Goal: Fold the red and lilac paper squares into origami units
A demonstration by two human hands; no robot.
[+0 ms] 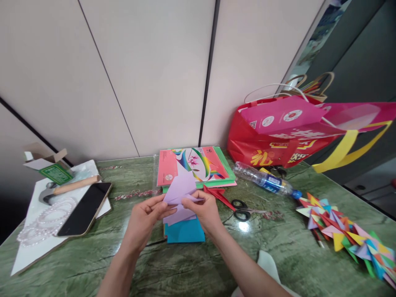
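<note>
A partly folded sheet of light purple paper [181,187] is held up between both hands, in the middle of the view. My left hand [148,214] pinches its left edge between thumb and fingers. On the right side, my right hand [202,206] is closed on a folded flap of the same paper. Below the hands, blue paper [186,232] lies on the green marbled table [173,272], with more purple paper partly over it. Behind the hands is a stack of coloured paper with a printed cover [213,163].
Right of the hands lie a red folded paper [219,194], black scissors [243,210], a plastic bottle [269,181] and colourful folded paper pieces [343,231]. Red bags [262,142] stand behind. At left, a white board [34,253] bears a phone [86,210], beads [46,222] and a hammer [76,185].
</note>
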